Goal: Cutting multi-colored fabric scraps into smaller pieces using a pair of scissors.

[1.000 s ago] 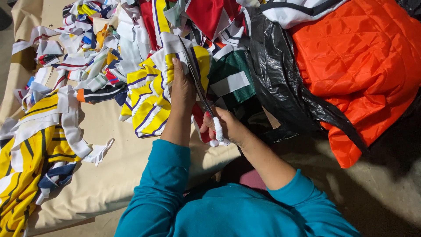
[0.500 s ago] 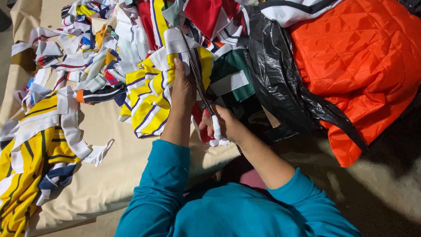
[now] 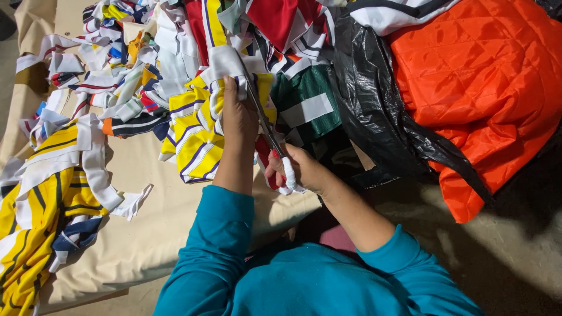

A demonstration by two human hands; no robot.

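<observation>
Fingers of my right hand [image 3: 301,169] are clenched through the white-wrapped handles of the scissors [image 3: 266,126], whose blades run up and away toward the fabric pile. Left hand [image 3: 239,114], just beside the blades, grips the yellow striped cloth [image 3: 196,137] on the beige sheet [image 3: 146,234], so the cloth lies directly left of the cutting line.
</observation>
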